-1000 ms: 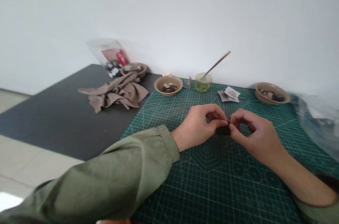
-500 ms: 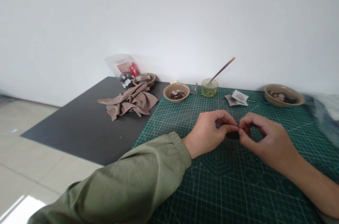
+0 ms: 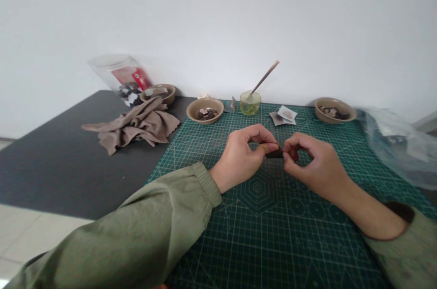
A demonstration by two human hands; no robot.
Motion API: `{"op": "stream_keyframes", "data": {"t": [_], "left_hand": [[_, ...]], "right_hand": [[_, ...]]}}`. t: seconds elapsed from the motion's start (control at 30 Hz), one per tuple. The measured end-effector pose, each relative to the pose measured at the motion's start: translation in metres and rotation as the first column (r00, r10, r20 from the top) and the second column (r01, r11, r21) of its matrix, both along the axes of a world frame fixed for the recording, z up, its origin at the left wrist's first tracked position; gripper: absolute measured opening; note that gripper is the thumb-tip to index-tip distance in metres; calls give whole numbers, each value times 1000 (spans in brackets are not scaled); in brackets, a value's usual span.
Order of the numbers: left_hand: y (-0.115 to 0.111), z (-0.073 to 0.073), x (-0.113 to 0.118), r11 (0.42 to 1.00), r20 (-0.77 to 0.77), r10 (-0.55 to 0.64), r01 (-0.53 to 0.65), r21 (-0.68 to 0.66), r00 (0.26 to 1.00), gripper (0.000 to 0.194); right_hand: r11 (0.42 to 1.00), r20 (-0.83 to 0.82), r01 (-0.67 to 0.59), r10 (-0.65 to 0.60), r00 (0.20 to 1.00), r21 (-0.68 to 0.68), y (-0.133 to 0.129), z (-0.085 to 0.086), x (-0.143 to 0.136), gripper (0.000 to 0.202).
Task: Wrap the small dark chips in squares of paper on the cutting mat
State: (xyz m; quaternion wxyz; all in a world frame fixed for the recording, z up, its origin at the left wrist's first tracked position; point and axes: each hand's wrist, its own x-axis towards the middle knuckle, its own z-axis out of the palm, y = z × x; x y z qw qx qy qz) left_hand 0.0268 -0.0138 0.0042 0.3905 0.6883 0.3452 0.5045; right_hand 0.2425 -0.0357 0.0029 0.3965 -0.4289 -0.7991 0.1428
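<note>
Green gridded cutting mat (image 3: 273, 234) under both hands. Left hand (image 3: 241, 161) & right hand (image 3: 312, 168) pinch a small dark flat piece (image 3: 274, 154) btwn fingertips, just above mat centre. Behind: tan bowl w/ dark bits (image 3: 205, 110), yellowish glass jar w/ wooden stick (image 3: 250, 103), crumpled brown cloth (image 3: 136, 123) to the left, clear plastic bag (image 3: 396, 143) to the right.

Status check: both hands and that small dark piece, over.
Left hand and right hand both pinching the small dark piece, one at each end. Piece held just above the green cutting mat. Nothing between the hands.
</note>
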Motion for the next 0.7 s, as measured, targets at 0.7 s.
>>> {"op": "stream_keyframes", "data": {"t": [0.7], "left_hand": [[9, 5, -10, 975, 281, 77, -14, -220, 957, 29]], "right_hand": [[981, -62, 37, -26, 998, 193, -1, 7, 8, 13]]}}
